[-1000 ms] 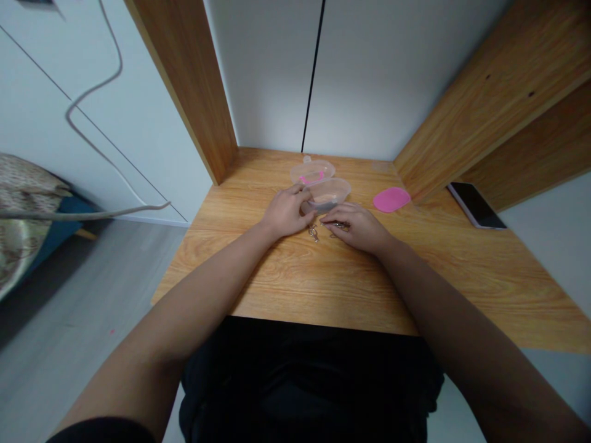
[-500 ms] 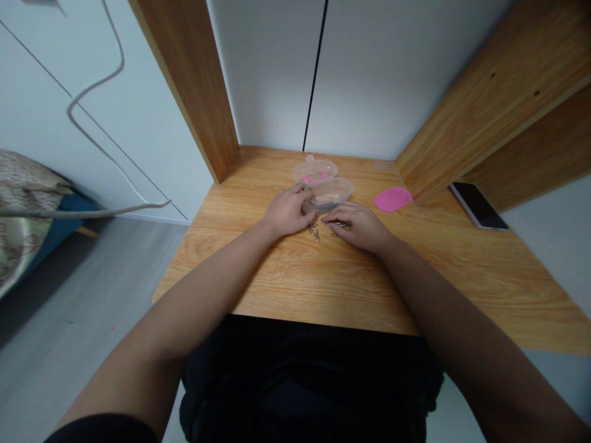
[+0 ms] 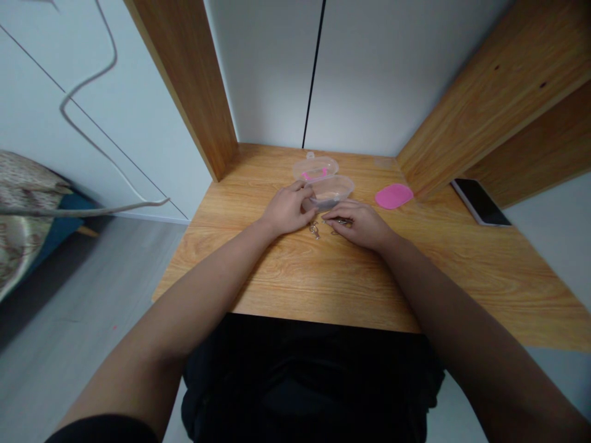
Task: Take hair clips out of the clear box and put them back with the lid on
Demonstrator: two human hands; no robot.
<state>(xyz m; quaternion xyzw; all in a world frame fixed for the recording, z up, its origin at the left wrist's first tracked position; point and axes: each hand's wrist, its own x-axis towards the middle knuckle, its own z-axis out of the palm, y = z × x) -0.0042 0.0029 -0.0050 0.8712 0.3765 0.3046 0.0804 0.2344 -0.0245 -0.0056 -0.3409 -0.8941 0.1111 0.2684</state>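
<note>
- Right hand (image 3: 361,224) pinches a metal piece (image 3: 343,221) near the case (image 3: 339,183); loosening could drop it.
- Left hand (image 3: 289,209) curls at its left, hold unclear; nudging could tip it.

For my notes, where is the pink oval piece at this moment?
In the head view, the pink oval lies right of centre, between the right hand and the phone.

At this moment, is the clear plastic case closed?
No, the case lies open, with its lid turned back on the side away from the left hand's arm.
</note>
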